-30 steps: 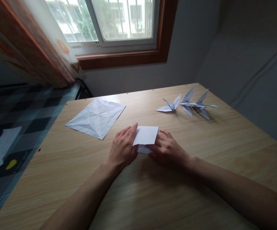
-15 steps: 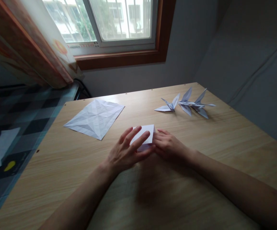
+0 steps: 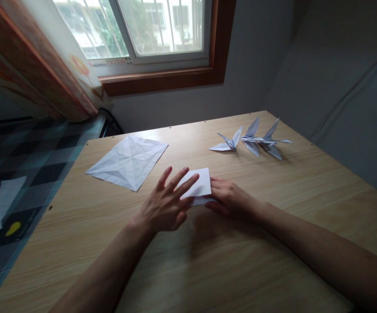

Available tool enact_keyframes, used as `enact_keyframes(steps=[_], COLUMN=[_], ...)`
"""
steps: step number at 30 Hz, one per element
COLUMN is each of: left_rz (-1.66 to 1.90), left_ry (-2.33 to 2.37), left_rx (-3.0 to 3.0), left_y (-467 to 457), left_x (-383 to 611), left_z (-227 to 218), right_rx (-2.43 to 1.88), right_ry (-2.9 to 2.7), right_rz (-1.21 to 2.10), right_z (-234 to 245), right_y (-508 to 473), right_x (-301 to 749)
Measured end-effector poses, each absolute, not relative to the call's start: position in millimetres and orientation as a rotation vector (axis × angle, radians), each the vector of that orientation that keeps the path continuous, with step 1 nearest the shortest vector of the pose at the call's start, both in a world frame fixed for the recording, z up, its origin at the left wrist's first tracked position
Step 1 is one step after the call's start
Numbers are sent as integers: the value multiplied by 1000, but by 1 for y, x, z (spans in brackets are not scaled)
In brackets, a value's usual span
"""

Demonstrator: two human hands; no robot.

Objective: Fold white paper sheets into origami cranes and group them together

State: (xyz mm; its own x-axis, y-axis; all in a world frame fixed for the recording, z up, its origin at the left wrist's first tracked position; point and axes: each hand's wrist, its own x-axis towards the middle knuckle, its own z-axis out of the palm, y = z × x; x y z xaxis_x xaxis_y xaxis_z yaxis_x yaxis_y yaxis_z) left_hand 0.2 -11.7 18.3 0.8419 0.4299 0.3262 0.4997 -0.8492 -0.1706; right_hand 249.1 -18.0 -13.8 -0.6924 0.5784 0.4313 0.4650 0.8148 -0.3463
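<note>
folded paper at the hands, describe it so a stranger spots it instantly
On the wooden table, look between the left hand and right hand. The folded paper there has a smooth, plain top, unlike the flat creased sheet and the pointed paper figures beyond.

We can read no words or numbers: the small red marks [image 3: 115, 62] on the window frame [image 3: 167, 64] toward eleven o'clock and faint marks on the checked cloth [image 3: 45, 169] toward eight stay illegible to us.
</note>
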Motion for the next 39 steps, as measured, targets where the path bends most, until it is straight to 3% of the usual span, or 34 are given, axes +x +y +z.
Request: enact_keyframes(steps=[21,29,39], left_rz=[-752,-741,-1055], left_ry=[-770,-994,-1415], left_rx=[-2630,-2693,-2624], left_y=[-7,-7,2], left_x=[11,12,12], left_z=[4,0,-11], right_rx=[-722,-583,-550], right_ry=[-2458,-2485,-2483], right_rz=[385,159,202], right_z=[-10,-16,-13], right_y=[-21,-20,-20], right_x=[251,251,244])
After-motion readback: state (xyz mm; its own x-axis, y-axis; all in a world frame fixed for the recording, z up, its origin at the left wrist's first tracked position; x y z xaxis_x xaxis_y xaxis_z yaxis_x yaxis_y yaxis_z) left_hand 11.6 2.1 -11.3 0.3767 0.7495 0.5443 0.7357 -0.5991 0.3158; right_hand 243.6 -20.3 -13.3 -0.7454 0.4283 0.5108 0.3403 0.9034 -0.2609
